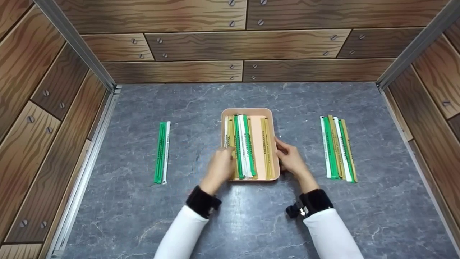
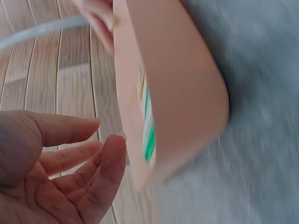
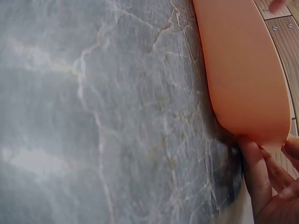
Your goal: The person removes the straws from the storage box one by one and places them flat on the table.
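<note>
Your left hand (image 1: 220, 163) blurred overhead, covers part of tray's left rim and leftmost packets' lower ends. Wrapper print too small to read. From left wrist, tray wall hides most contents.

Peach tray (image 1: 256, 151) on marbled tabletop (image 1: 251, 223), holding slim green, white, gold packets (image 1: 244, 147). Green-and-white bunch (image 1: 160, 153) well left, mixed row (image 1: 337, 149) well right.

Your left thumb and fingertips narrowly apart, nothing seen between; your right hand (image 1: 293, 158) pinches tray's right wall.

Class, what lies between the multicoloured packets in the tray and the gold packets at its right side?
In the head view, a bare strip of the tray separates the multicoloured packets from the rightmost gold packets.
</note>
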`<state>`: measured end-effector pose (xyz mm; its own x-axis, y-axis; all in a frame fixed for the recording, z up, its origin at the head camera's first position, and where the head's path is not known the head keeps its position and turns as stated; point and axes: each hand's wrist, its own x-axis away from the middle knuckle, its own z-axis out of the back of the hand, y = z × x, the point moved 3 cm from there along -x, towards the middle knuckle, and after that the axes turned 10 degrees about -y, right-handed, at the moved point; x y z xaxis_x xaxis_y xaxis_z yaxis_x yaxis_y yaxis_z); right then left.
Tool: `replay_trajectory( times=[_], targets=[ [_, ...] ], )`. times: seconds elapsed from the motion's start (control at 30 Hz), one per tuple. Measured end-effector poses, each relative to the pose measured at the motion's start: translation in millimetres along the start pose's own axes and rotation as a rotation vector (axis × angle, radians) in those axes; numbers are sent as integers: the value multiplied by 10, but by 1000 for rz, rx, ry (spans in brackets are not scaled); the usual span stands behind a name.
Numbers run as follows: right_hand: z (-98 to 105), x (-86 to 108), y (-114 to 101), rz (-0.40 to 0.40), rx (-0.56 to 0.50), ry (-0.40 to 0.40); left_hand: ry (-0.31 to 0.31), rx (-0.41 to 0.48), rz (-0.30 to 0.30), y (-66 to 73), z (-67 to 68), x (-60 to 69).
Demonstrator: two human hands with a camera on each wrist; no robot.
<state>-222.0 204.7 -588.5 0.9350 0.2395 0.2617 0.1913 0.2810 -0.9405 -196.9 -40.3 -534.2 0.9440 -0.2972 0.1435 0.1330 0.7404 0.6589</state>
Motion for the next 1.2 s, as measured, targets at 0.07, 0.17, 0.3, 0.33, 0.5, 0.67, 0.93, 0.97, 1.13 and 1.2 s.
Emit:
replay_trajectory(
  times=[0.07,0.17,0.3,0.33,0.5,0.67,0.93,0.97,1.13,1.2],
  targets=[
    [0,0,2,-3,3,2,-6,-52,-4,53,-88,-56],
    [2,0,6,-8,13,5,-2,-147,4,82,-193,-143],
    [13,0,8,-11,25,3,11,-213,31,76,-278,-238],
    [17,-1,8,-11,24,4,12,-217,37,72,-293,-256],
    [23,-5,12,-12,21,6,19,-216,61,50,-364,-319],
    [19,-7,9,-17,21,4,28,-208,70,28,-412,-341],
    [23,-6,-6,2,31,-9,3,-162,87,21,-397,-372],
    [20,-7,-6,1,29,-7,1,-160,90,20,-391,-372],
    [20,-8,1,-3,27,-9,-6,-150,109,11,-366,-371],
    [20,-7,0,-6,27,-6,-10,-151,114,6,-357,-365]
  ],
)
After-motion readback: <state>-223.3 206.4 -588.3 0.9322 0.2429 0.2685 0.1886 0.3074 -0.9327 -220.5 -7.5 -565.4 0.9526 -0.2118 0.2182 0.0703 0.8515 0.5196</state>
